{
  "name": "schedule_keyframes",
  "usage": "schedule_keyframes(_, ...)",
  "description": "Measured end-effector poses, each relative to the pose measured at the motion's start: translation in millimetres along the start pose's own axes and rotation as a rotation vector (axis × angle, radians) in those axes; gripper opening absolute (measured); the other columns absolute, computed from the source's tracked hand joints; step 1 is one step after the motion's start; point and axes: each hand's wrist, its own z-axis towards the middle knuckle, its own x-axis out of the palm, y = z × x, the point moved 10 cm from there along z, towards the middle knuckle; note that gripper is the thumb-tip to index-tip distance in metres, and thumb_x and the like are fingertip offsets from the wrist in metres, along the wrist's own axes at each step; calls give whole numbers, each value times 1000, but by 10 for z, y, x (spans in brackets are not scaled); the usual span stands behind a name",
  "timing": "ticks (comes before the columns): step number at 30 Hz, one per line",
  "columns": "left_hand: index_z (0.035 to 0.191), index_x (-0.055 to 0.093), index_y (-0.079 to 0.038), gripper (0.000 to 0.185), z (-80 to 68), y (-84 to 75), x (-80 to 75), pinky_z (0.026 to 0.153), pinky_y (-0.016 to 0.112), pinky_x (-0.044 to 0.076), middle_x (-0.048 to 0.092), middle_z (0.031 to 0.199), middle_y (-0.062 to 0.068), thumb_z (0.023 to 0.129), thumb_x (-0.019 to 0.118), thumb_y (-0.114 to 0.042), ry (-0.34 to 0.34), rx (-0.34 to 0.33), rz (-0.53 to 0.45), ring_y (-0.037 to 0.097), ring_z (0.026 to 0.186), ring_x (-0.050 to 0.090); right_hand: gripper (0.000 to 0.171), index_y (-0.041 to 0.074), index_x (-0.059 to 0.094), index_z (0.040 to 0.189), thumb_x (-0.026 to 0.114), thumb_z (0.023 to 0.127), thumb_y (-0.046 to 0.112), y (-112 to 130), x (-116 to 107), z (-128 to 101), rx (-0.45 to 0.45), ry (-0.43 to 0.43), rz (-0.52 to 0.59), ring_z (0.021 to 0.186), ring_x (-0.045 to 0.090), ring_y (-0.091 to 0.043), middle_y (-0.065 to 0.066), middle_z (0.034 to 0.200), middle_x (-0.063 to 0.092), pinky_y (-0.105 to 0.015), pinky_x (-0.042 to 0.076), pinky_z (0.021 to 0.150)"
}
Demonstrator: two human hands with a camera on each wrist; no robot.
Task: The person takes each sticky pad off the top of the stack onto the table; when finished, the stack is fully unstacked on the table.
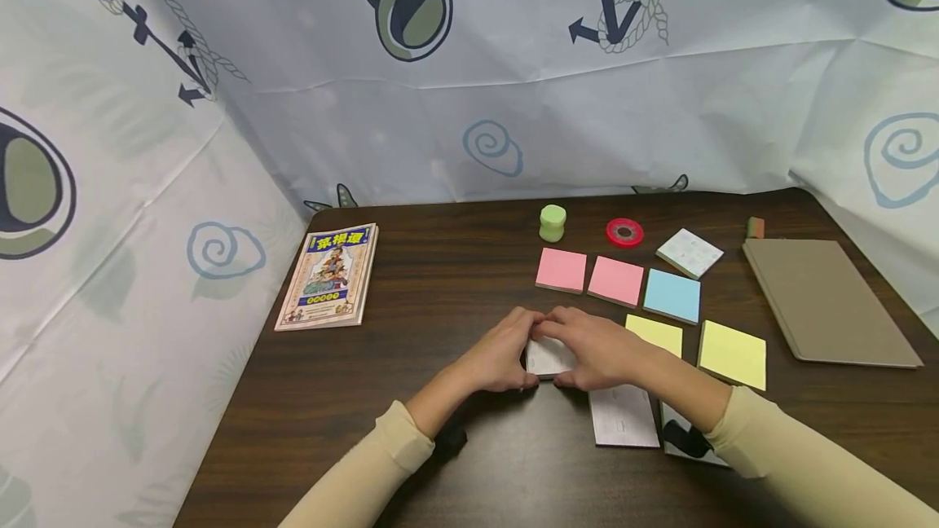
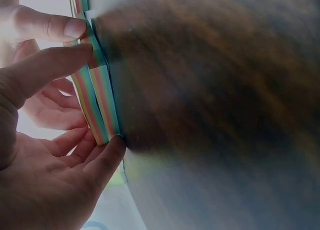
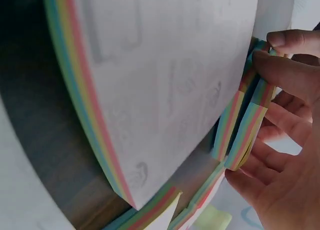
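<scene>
Near the middle of the table, my left hand (image 1: 502, 357) and right hand (image 1: 597, 349) hold a white-topped sticky note pad (image 1: 550, 357) from both sides, thumbs at its near edge and fingers at the far one. The left wrist view shows two layers of pads with striped edges (image 2: 102, 94) stacked between the hands. From the right wrist, the same striped stack (image 3: 245, 125) is pinched by thumb and fingers. Part of its top is hidden under the right hand. A white pad (image 1: 623, 418) lies just right of it, and a yellow pad (image 1: 655, 335) shows behind the right forearm.
Pink (image 1: 561, 270), blue (image 1: 672, 295), yellow (image 1: 732, 354) and white pads (image 1: 689, 253) lie to the right. Behind them are a green waisted object (image 1: 553, 223) and a red ring-shaped object (image 1: 624, 232). A brown board-like item (image 1: 829, 300) lies far right, books (image 1: 328, 277) left.
</scene>
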Motion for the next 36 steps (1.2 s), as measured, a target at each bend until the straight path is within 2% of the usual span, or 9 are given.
schedule_keyframes(6, 135, 44, -4, 83, -5, -12, -11, 97, 30, 42, 49, 128, 8, 66, 89, -12, -5, 10, 9, 19, 114, 51, 58, 18, 63, 125, 84, 72, 31, -37, -82, -72, 11, 14, 1, 106, 58, -21, -4, 120, 56, -42, 51, 88)
schedule_keyframes(12, 133, 46, -3, 77, -11, -34, -4, 96, 31, 43, 50, 126, 9, 68, 86, -11, -13, 16, 27, 20, 113, 51, 57, 20, 62, 125, 84, 73, 30, -170, -289, -382, 48, -7, 33, 109, 57, -18, 1, 123, 55, -41, 48, 93)
schedule_keyframes(16, 133, 47, -3, 76, -11, -51, -14, 96, 31, 43, 51, 126, 9, 68, 86, -10, -29, 28, 33, 21, 114, 52, 58, 21, 61, 126, 86, 73, 28, -282, -480, -751, 73, -67, 63, 113, 55, -19, 2, 125, 54, -44, 48, 93)
schedule_keyframes(20, 133, 47, -2, 77, -10, -49, -15, 97, 31, 42, 51, 126, 9, 67, 87, -11, -32, 33, 35, 21, 114, 51, 63, 23, 61, 125, 89, 69, 29, -421, -626, -1227, 121, -161, 21, 113, 56, -21, 1, 126, 56, -42, 50, 87)
schedule_keyframes(24, 133, 47, -2, 76, -10, -40, -4, 97, 31, 42, 51, 126, 9, 68, 87, -12, -29, 33, 39, 20, 114, 51, 71, 28, 60, 124, 93, 61, 30, -589, -686, -1747, 188, -260, -16, 110, 55, -14, 4, 126, 56, -19, 41, 87)
schedule_keyframes(27, 133, 47, -2, 77, -10, -33, -9, 98, 31, 42, 51, 127, 9, 68, 87, -12, -32, 31, 42, 20, 115, 51, 78, 31, 60, 122, 96, 53, 29, -709, -673, -2083, 207, -309, -45, 107, 52, -5, 7, 123, 55, -8, 30, 85)
schedule_keyframes(31, 134, 46, -3, 78, -8, -17, -7, 99, 32, 41, 50, 129, 8, 69, 87, -12, -27, 18, 45, 20, 117, 50, 81, 29, 62, 118, 97, 45, 29, -826, -582, -2397, 193, -325, -93, 102, 51, 1, 8, 120, 54, -6, 32, 81)
schedule_keyframes(36, 135, 46, -3, 78, -2, -24, 11, 100, 32, 41, 50, 130, 8, 69, 87, -12, -15, 15, 34, 20, 118, 50, 80, 30, 64, 114, 97, 41, 30, -972, -401, -2618, 226, -287, -87, 97, 53, 1, 10, 117, 54, -5, 33, 76)
